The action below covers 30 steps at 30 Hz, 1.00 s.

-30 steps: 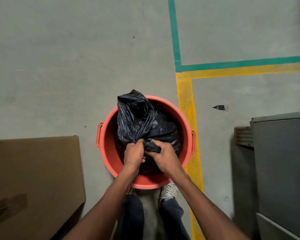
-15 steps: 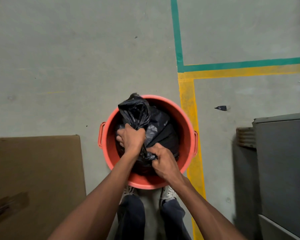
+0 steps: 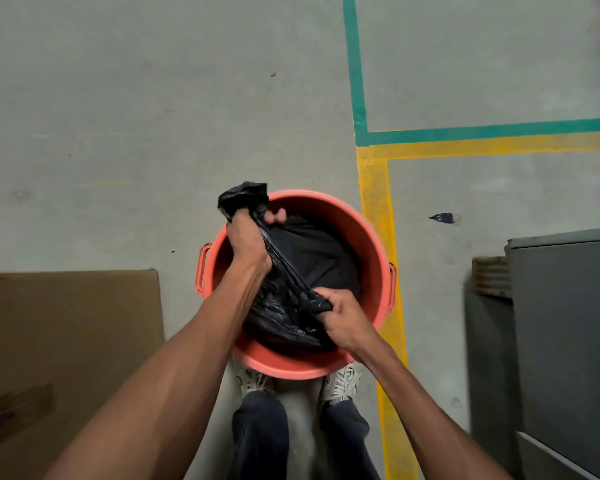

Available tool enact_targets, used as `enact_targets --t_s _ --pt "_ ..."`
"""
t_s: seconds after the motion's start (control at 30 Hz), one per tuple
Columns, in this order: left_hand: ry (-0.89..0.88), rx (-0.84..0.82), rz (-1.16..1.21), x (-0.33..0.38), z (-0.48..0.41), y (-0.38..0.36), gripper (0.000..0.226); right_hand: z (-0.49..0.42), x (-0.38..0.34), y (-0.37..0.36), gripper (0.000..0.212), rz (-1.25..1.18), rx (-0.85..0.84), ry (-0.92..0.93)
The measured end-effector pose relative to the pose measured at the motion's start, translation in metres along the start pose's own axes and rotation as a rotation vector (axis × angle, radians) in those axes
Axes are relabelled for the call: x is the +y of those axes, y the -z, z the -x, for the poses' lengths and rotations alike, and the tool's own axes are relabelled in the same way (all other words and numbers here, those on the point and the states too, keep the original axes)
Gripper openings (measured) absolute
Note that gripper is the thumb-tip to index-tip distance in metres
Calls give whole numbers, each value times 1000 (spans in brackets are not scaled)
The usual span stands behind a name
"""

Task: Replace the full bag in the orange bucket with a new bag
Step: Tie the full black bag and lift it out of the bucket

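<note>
An orange bucket (image 3: 364,233) with two side handles stands on the concrete floor just beyond my shoes. A full black plastic bag (image 3: 312,258) sits inside it. My left hand (image 3: 248,239) is shut on one gathered end of the bag at the bucket's far left rim, and the loose tip sticks out above my fist. My right hand (image 3: 340,315) is shut on the other gathered end near the bucket's near right side. The plastic is stretched taut between my two fists. No new bag is in sight.
A flat brown cardboard sheet (image 3: 66,341) lies to the left of the bucket. A grey metal cabinet (image 3: 565,323) stands on the right. Yellow (image 3: 378,216) and green (image 3: 357,64) floor lines run beside the bucket. A small dark scrap (image 3: 442,218) lies on the floor.
My hands have pulled apart: the left went up and away toward the far rim, the right came toward me and rightward. The bag's ends are now drawn tight between them.
</note>
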<state>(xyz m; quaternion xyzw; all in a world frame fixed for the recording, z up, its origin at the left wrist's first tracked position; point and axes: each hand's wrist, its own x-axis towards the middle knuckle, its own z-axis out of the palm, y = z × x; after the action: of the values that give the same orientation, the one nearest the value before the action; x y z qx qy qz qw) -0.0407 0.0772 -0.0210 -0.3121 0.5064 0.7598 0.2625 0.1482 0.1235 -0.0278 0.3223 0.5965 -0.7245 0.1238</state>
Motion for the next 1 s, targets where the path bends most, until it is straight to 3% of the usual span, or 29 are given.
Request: enact_targets --t_s 0.07,0.1,0.13,0.23,0.33,0.43,0.5,0.6,0.67,0.73,0.83,0.9,1.0 --pt "25 88 -99 -9 1 12 32 2 -3 1 29 -206 114 -61" --pt "-31 77 -284 -13 1 22 31 2 -5 2 23 -313 202 -93" --pt "-122 24 -521 -16 0 34 28 1 -8 6 17 -400 296 -117" --pt "-388 -251 -1148 -20 1 70 25 -7 -18 30 31 -660 514 -93" --pt "-376 -381 -1477 -25 5 97 26 -17 -31 54 38 -947 603 -32" --pt "-341 -438 -1788 -36 10 109 26 -26 -44 52 39 -871 608 -37" --pt "-325 -441 -1594 -42 15 106 20 -31 -51 41 38 -667 608 -53" --pt "-197 -274 -972 -37 26 81 38 -42 -50 29 27 -306 572 -96" --pt "-132 -150 -639 -27 31 61 36 -47 -45 23 10 -47 548 -166" --pt "-37 -99 -411 -12 30 50 33 -48 -40 17 26 141 522 -270" --pt "45 -177 -542 -2 27 48 19 -47 -36 11 50 299 526 -363" --pt "84 -270 -737 -5 32 46 9 -47 -40 7 50 265 472 -385" --pt "127 -334 -815 -15 40 40 30 -49 -50 0 43 83 329 -403"
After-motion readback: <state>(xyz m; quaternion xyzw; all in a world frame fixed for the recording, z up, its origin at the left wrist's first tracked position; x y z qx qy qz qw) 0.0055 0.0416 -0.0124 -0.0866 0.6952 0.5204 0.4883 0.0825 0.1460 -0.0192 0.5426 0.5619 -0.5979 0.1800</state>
